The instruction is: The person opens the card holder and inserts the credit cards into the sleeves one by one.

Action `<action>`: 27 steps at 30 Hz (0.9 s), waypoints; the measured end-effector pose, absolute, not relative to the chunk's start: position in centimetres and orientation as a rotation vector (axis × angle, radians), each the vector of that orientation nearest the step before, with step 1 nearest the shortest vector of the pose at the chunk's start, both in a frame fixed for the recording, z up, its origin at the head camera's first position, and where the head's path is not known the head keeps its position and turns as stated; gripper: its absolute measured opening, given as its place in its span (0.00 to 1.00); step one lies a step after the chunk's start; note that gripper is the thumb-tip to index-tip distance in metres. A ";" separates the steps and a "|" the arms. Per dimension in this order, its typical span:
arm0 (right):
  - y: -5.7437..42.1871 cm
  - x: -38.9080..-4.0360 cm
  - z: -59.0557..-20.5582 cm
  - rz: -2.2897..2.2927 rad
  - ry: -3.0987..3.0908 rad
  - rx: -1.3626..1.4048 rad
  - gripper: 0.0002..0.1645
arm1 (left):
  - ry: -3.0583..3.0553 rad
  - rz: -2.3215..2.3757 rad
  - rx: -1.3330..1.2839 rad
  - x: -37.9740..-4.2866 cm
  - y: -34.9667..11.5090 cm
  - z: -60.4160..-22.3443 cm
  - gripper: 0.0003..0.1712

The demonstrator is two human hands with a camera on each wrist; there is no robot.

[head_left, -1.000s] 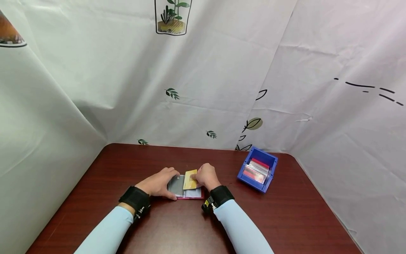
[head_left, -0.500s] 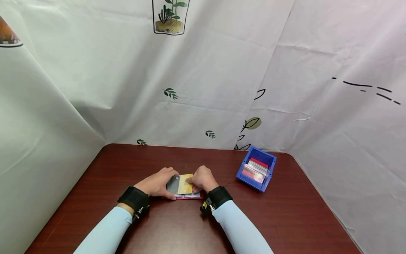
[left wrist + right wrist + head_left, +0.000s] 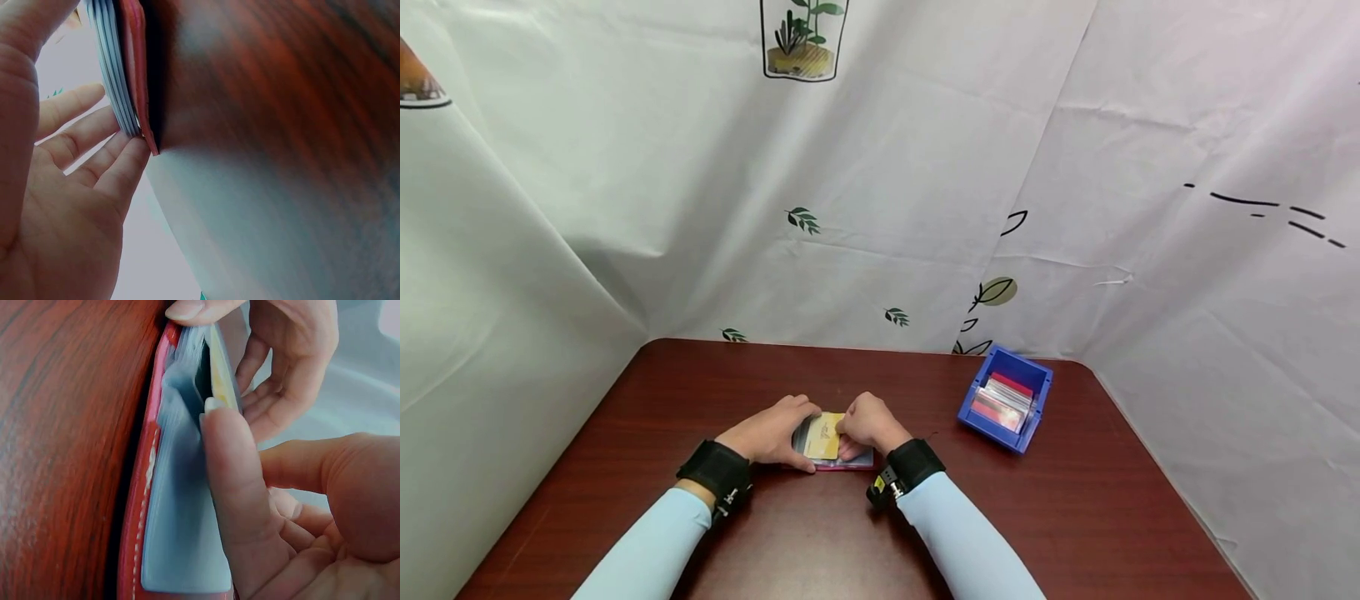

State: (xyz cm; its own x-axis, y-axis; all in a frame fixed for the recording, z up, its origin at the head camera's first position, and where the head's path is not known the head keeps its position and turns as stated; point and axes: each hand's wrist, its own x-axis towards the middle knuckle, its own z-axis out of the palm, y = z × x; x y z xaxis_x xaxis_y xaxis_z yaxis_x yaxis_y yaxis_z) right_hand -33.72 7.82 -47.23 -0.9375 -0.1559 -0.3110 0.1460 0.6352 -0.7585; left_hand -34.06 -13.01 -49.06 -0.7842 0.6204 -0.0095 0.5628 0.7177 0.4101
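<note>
Card (image 3: 822, 436), yellow, long axis front-to-back

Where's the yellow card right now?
Head view: the yellow card is between the left hand and the right hand, over the red card holder, left of the blue box.

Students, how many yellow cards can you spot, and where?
1. The yellow card is at the open card holder, between the left hand and right hand. Others may be hidden in the blue box.
</note>
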 end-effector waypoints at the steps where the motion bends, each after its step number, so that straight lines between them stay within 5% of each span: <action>1: 7.8 -33.7 -47.2 -1.225 2.491 -0.025 0.15 | 2.777 0.590 0.960 -34.1 -13.0 -49.1 0.49; 27: 5.8 -32.5 -46.2 -0.939 2.650 -0.278 0.23 | 2.822 0.530 1.040 -34.0 -12.7 -49.2 0.49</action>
State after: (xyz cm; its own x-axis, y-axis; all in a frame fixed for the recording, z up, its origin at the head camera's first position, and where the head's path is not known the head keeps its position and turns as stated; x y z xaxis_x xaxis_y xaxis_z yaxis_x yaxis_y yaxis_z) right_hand -32.51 5.76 -46.20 -0.9315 -0.2832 -0.2282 -0.0765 0.7659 -0.6384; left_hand -34.02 -12.66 -49.17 -0.7646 0.6435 0.0374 0.6132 0.7083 0.3497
